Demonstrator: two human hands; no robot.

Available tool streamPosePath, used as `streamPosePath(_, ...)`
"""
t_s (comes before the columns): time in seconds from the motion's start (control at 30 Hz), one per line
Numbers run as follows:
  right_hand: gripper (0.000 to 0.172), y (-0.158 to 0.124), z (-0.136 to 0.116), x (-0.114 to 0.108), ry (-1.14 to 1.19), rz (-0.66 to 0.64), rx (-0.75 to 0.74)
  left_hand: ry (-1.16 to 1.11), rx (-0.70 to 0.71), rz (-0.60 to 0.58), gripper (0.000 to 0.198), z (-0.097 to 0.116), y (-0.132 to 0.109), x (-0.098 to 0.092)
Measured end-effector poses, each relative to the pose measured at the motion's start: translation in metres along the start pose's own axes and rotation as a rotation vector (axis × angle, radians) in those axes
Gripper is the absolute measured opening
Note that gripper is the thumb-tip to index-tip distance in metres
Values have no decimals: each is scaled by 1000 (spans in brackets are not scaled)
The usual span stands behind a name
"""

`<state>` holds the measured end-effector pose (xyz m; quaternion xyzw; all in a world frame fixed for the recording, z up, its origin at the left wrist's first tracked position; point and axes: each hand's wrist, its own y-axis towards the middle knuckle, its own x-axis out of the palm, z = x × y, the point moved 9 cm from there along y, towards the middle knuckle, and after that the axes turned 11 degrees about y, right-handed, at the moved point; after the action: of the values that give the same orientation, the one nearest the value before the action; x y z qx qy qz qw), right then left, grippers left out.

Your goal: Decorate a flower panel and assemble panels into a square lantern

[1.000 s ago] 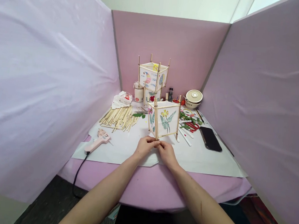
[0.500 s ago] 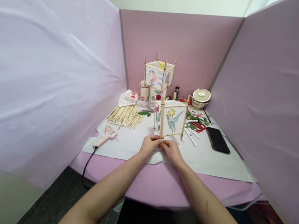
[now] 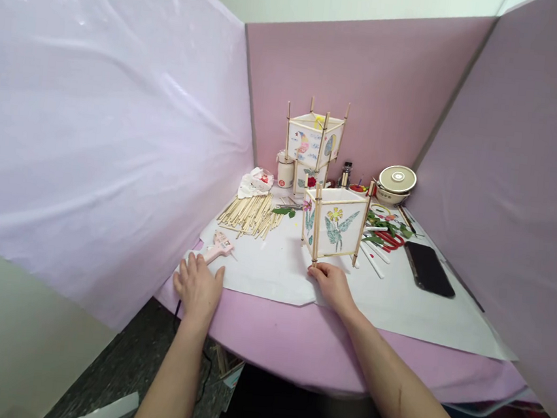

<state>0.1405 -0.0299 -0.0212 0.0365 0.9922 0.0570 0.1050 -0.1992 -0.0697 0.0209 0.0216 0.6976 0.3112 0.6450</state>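
A square lantern (image 3: 336,226) with a thin wooden stick frame and white sides bearing flower pictures is at the table's middle. My right hand (image 3: 335,287) pinches the foot of its near corner post. Over at the left, my left hand (image 3: 198,287) is spread, palm down, right by the handle of a pink hot glue gun (image 3: 220,246). Whether its fingers touch the glue gun I cannot tell. The glue gun lies on the white sheet (image 3: 262,276), its cord hanging over the table edge.
Behind stand two stacked lanterns (image 3: 312,140), a white jar (image 3: 285,171) and a lidded bowl (image 3: 396,181). Wooden sticks (image 3: 251,214) lie at the left. To the right are red-handled scissors (image 3: 388,239), green leaves, white glue sticks (image 3: 372,261) and a black phone (image 3: 429,268).
My left hand has let go of the lantern's corner post and moved left to the glue gun, its fingers opening. My right hand still holds the post. The view has turned slightly left.
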Motion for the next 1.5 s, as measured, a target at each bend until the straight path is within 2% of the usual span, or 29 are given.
streamPosePath(0.1,27,0,0,0,-5,-1,-12,1,42,-4,63,-1,0,8)
streamPosePath(0.57,26,0,-2,-1,-6,-1,-14,10,65,17,58,1,-1,12)
streamPosePath(0.63,26,0,-3,-1,-13,2,-25,-13,37,6,61,2,-2,6)
streamPosePath(0.7,26,0,-3,-1,-8,3,-32,-66,3,44,67,9,-5,-10)
streamPosePath(0.77,26,1,-4,-1,11,1,-35,-197,15,108,68,31,-9,-28)
streamPosePath(0.8,26,1,-4,-1,23,0,-34,-321,84,101,62,52,-12,-34)
streamPosePath(0.83,26,1,-4,-1,37,1,-34,-471,187,54,54,79,-16,-36)
streamPosePath(0.87,27,2,-4,-2,51,2,-36,-621,316,-48,46,110,-22,-33)
streamPosePath(0.93,28,2,-5,-4,82,8,-51,-854,468,-329,38,167,-36,-20)
streamPosePath(1.0,29,2,-6,-5,115,12,-62,-1011,449,-600,34,205,-47,-1)
streamPosePath(1.03,30,2,-5,-6,127,10,-59,-1105,414,-683,33,217,-50,4)
streamPosePath(1.1,29,3,-4,-6,133,3,-47,-1264,319,-793,27,228,-50,13)
streamPosePath(1.2,28,4,-3,-5,108,-2,-54,-1399,206,-845,18,229,-46,21)
streamPosePath(1.5,25,5,-5,0,73,-33,-82,-1633,27,-937,31,237,-55,31)
